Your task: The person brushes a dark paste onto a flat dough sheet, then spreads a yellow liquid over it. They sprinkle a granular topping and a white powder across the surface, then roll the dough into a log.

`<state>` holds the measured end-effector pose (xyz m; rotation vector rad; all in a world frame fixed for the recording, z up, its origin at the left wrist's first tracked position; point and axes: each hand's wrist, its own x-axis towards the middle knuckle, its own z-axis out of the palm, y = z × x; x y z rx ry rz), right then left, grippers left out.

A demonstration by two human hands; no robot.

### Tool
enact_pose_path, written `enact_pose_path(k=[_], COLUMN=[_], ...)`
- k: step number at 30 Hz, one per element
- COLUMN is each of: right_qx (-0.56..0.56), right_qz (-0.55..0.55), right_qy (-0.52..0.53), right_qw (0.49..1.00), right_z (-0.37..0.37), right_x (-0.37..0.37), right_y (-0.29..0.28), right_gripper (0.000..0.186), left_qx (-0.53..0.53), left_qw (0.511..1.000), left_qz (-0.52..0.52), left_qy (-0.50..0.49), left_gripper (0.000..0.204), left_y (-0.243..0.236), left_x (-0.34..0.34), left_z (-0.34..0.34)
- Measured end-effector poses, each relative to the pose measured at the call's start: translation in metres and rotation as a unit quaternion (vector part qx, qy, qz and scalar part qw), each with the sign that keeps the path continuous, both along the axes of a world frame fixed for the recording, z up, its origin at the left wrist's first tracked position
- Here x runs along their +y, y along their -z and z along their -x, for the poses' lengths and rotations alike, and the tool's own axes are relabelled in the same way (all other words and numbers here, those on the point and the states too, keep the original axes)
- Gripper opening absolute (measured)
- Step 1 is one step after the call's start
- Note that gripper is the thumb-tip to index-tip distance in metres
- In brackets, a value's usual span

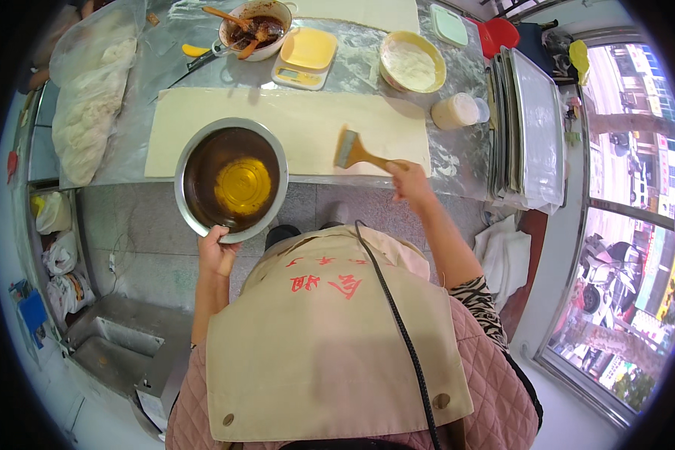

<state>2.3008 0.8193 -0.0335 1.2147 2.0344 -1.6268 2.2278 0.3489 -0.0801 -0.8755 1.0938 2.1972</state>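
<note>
My left hand point(217, 253) grips the near rim of a round metal bowl point(190, 217), thumb over the edge. Yellow oil point(244, 185) lies in the bottom of this bowl, which overlaps the table's front edge. In my right hand point(411, 182) is a wooden-handled pastry brush point(364, 155), its bristles pointing left over a long flat sheet of pale dough point(315, 124). Whether the bristles touch the dough I cannot tell. The dough sheet spans the front of the metal table point(457, 169), and the bowl hides part of its left side.
Behind the dough stand a yellow kitchen scale point(305, 56), a pot of dark sauce point(259, 34) with wooden utensils, and a bowl of flour point(412, 64). A plastic-covered dough mass point(94, 105) lies left. At right are a tub point(455, 111) and upright trays point(532, 127). A knife point(191, 69) lies behind.
</note>
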Motion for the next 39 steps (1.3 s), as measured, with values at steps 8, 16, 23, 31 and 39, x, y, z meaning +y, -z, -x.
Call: enact_pose_path(k=[8,16,23,31,39], right_qx=[-0.028,-0.127,-0.097,0.074,0.128], right_qz=[-0.090,-0.490,-0.505,-0.387,-0.155], right_qy=[0.200,-0.322,-0.251,-0.256,-0.292], right_qw=[0.975,0.800,0.820,0.883,0.935], right_z=[-0.104,-0.003,0.035,0.009,0.046], right_x=[0.119,0.044,0.040,0.006,-0.091], right_y=[-0.001,-0.008,-0.028,-0.082,-0.150], right_gripper=[0.023,0.039,0.030,0.031,0.028], left_qx=[0.022,0.005,0.000,-0.003,0.023], left_qw=[0.999,0.999,0.998,0.994,0.987], left_qz=[0.025,0.037,0.070,0.086,0.089], left_qy=[0.023,0.017,0.002,0.063,0.130], left_gripper=[0.032,0.031,0.033,0.035,0.045], left_y=[-0.008,-0.005,-0.021,-0.028,-0.047], left_x=[-0.008,-0.010,-0.010,0.020,0.048], left_z=[0.010,0.004,-0.011,-0.010,0.002])
